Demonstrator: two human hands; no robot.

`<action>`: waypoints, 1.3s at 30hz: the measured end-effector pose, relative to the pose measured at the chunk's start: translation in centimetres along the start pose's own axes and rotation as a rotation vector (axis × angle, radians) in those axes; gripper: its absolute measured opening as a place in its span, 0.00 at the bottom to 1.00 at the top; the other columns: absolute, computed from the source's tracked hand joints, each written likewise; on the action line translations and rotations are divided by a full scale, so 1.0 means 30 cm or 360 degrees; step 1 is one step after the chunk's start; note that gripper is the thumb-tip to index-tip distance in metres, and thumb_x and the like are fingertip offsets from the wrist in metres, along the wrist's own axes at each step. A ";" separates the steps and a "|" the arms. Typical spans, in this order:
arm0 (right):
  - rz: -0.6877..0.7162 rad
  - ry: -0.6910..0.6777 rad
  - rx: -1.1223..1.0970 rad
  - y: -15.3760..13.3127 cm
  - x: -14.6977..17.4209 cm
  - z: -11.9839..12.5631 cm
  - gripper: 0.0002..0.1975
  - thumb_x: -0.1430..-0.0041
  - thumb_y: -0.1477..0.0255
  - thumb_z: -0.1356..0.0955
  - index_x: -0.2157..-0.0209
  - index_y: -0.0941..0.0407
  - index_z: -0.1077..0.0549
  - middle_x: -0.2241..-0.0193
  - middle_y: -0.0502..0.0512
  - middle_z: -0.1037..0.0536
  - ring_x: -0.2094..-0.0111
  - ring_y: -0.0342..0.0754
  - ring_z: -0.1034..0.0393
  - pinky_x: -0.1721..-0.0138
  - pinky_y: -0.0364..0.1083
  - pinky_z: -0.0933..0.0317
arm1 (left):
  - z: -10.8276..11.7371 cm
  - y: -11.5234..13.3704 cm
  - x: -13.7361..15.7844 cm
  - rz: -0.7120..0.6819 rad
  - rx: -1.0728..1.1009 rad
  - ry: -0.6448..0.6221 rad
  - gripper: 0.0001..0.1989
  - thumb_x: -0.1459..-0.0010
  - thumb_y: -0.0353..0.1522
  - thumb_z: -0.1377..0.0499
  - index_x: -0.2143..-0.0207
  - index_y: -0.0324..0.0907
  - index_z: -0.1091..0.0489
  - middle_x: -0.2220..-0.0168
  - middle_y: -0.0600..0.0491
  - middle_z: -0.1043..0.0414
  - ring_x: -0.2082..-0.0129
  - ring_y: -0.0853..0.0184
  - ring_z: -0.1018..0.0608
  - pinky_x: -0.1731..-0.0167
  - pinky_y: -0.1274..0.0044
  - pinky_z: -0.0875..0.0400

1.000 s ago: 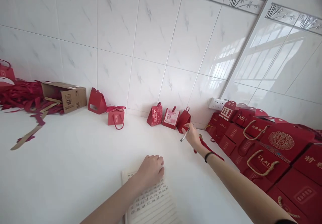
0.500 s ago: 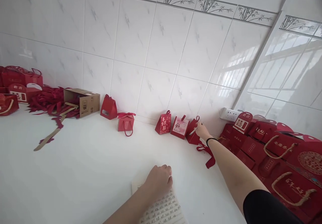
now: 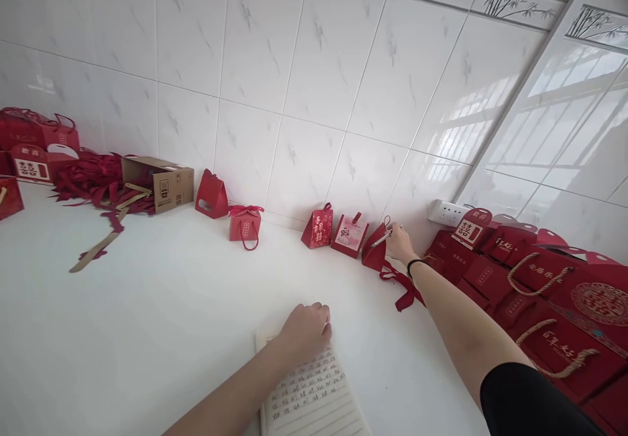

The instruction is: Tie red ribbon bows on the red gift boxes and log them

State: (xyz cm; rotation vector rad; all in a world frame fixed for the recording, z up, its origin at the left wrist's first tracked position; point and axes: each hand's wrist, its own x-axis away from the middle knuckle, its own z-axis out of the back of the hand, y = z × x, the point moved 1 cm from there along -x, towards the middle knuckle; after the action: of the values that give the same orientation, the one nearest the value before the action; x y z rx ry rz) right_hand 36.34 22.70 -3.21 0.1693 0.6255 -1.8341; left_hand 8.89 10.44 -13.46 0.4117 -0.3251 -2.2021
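Note:
My right hand reaches to the wall and grips a slim pen. The pen slants across the front of a red triangular gift box with a thin loop on top. Beside that box stand a pink-fronted gift box and a red one with gold characters. My left hand is curled closed on the upper part of a lined notebook filled with handwriting. Whatever its fingers may hold is hidden.
Red gift boxes are stacked at the right, below a power strip. A red ribbon lies near my right wrist. Further left are two small red boxes, a cardboard box, a ribbon heap and more gift boxes.
The view has shifted, so the table things sit slightly higher. My right hand with the pen stays by the triangular box. My left hand remains on the notebook, more of whose page shows.

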 end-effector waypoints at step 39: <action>0.0632 0.0771 -0.1524 -0.096 0.768 0.119 0.13 0.47 0.74 0.31 0.71 0.54 0.42 0.72 0.48 0.40 0.72 0.45 0.41 0.71 0.44 0.45 | 0.075 0.137 0.046 -0.0409 0.1295 0.0489 0.09 0.47 0.36 0.44 0.66 0.42 0.40 0.70 0.56 0.33 0.71 0.71 0.30 0.68 0.78 0.32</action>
State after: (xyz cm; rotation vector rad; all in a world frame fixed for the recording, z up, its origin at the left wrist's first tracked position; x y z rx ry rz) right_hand 26.18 2.25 -8.69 0.0786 1.6096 -0.9596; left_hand 10.10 7.07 -10.13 1.2721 -1.0457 -2.1180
